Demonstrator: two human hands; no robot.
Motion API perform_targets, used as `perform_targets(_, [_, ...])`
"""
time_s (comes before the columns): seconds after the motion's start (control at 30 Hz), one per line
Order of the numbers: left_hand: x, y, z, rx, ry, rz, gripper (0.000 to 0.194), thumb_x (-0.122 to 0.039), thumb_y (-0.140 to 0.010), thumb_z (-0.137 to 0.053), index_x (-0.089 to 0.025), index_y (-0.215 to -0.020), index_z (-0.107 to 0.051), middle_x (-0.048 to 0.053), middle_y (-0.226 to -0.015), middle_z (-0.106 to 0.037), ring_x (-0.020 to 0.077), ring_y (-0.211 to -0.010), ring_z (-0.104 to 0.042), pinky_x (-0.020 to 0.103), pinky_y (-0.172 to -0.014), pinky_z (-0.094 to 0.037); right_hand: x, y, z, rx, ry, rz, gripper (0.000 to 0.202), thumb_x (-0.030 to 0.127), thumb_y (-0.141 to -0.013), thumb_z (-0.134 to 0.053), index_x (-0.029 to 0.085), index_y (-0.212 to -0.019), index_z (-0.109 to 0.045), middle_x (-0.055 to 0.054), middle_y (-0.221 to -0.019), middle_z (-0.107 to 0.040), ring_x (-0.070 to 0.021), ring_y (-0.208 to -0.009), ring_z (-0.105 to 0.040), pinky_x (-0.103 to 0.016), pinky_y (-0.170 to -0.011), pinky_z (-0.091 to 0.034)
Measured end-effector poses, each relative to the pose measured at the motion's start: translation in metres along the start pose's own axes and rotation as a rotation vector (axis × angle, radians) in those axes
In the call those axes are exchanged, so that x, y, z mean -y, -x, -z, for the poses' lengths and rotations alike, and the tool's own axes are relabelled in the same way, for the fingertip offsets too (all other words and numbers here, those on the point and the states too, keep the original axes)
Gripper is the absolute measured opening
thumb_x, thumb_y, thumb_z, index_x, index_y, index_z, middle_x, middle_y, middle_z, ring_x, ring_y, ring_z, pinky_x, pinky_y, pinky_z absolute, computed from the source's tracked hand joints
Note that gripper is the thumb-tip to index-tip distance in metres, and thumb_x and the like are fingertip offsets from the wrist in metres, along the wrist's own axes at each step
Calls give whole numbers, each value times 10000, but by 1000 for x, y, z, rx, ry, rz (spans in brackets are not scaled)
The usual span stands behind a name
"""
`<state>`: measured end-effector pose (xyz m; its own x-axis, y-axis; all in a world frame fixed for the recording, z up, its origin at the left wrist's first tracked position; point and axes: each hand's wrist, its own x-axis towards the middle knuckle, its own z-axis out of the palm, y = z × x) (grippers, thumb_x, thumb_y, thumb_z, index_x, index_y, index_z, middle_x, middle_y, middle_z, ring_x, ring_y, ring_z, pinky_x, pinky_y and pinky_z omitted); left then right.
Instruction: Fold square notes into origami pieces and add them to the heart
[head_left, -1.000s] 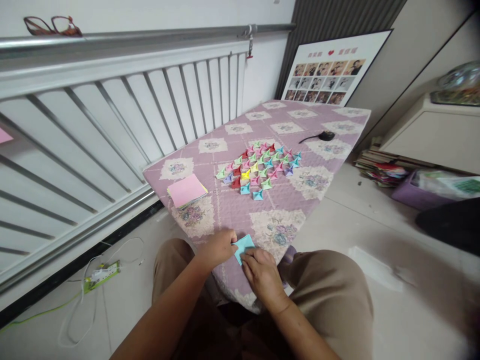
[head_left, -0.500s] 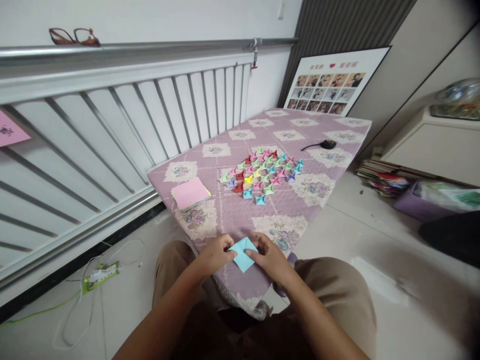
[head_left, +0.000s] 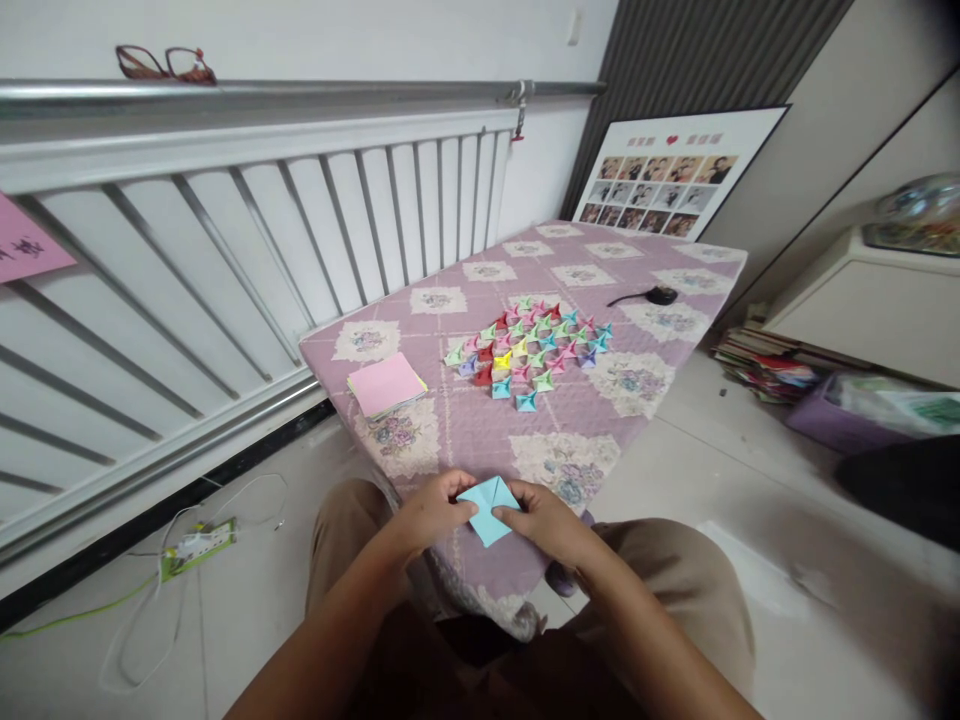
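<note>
A light blue folded paper (head_left: 489, 512) is held near the table's front corner, roughly diamond-shaped with a crease at its top. My left hand (head_left: 442, 508) pinches its left corner between thumb and fingers. On the other side, my right hand (head_left: 536, 512) grips the right edge, its thumb lying on the paper's face. Beyond the hands, several small folded paper pieces (head_left: 520, 347) in many colours stand in rows. To the left lies a stack of square paper (head_left: 387, 385) with a pink sheet on top.
The table (head_left: 480, 445) has a purple floral cloth. A black object with a cord (head_left: 661, 295) lies at its far right. Beyond stands a photo board (head_left: 660, 190). A white radiator (head_left: 262, 250) runs along the left, with glasses (head_left: 166, 66) above.
The view has shifted slightly. The blue paper has turned and tilted a little between my hands, and my right fingers have closed in along its edge.
</note>
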<state>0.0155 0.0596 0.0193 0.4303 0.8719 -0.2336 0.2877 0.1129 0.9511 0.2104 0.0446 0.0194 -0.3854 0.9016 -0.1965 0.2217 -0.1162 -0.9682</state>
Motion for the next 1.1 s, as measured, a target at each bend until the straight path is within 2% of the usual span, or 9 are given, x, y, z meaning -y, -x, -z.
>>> perform_targets(0.07, [-3, -2, 0, -21, -205, -37, 90, -112, -753, -548, -159, -816, -590, -31, -742, -576, 109, -698, -520, 212, -648, -407, 2, 0, 1, -41, 143, 58, 109, 280, -776, -567, 193, -803, -628, 15, -730, -628, -146, -677, -556, -280, -672, -435])
perform_targets(0.13, [-6, -4, -1, -87, -408, -115, 56, -128, -757, -555, -166, -761, -596, -19, -758, -562, 123, -723, -515, 230, -670, -410, 5, 0, 2, -133, 324, 166, 80, 233, -791, -531, 204, -772, -603, 9, -722, -609, -151, -683, -549, -277, -654, -432])
perform_targets(0.3, [-14, -9, -8, -241, -757, -299, 212, -118, -831, -482, -213, -944, -634, 39, -1059, -570, 160, -920, -536, 275, -829, -429, 6, -2, 8, -360, 873, 539, 122, 117, -798, -508, 204, -822, -590, -37, -820, -601, -181, -801, -536, -304, -725, -422])
perform_targets(0.37, [-10, -11, -13, -264, -868, -296, 229, -133, -864, -464, -223, -983, -637, 49, -1101, -562, 172, -935, -536, 288, -838, -431, 0, -3, 9, -400, 1060, 601, 126, 113, -812, -524, 198, -861, -603, -53, -859, -607, -196, -837, -523, -327, -759, -401])
perform_targets(0.47, [4, -12, -22, -246, -999, -271, 215, -175, -907, -444, -228, -969, -644, 60, -1074, -569, 197, -931, -529, 315, -823, -433, -15, -1, 7, -408, 1189, 613, 136, 110, -832, -519, 197, -881, -611, -61, -891, -610, -203, -846, -503, -342, -773, -376])
perform_targets(0.6, [24, -8, -31, -196, -1123, -255, 227, -204, -931, -420, -221, -929, -646, 67, -979, -585, 215, -917, -517, 339, -814, -426, -39, 4, 1, -352, 1166, 577, 106, 131, -834, -530, 196, -856, -611, -58, -874, -613, -203, -831, -501, -341, -769, -375])
perform_targets(0.7, [28, -1, -32, -158, -1126, -257, 204, -188, -916, -448, -213, -923, -650, 69, -951, -586, 219, -935, -511, 342, -823, -425, -48, 9, -2, -328, 1053, 546, 96, 150, -824, -560, 198, -886, -615, -58, -899, -622, -206, -856, -528, -342, -771, -390])
perform_targets(0.87, [23, 5, -28, -120, -1039, -231, 214, -159, -901, -463, -213, -951, -663, 70, -968, -600, 221, -970, -516, 344, -839, -430, -50, 15, 2, -276, 862, 514, 226, 144, -786, -608, 219, -998, -622, -63, -1025, -629, -212, -966, -560, -359, -835, -409])
perform_targets(1.1, [32, 1, -28, -184, -914, -276, 217, -158, -887, -473, -207, -945, -677, 64, -962, -613, 208, -937, -529, 347, -844, -431, -51, 12, 3, -305, 785, 500, 212, 126, -778, -604, 217, -967, -634, -61, -999, -644, -211, -959, -580, -365, -832, -428])
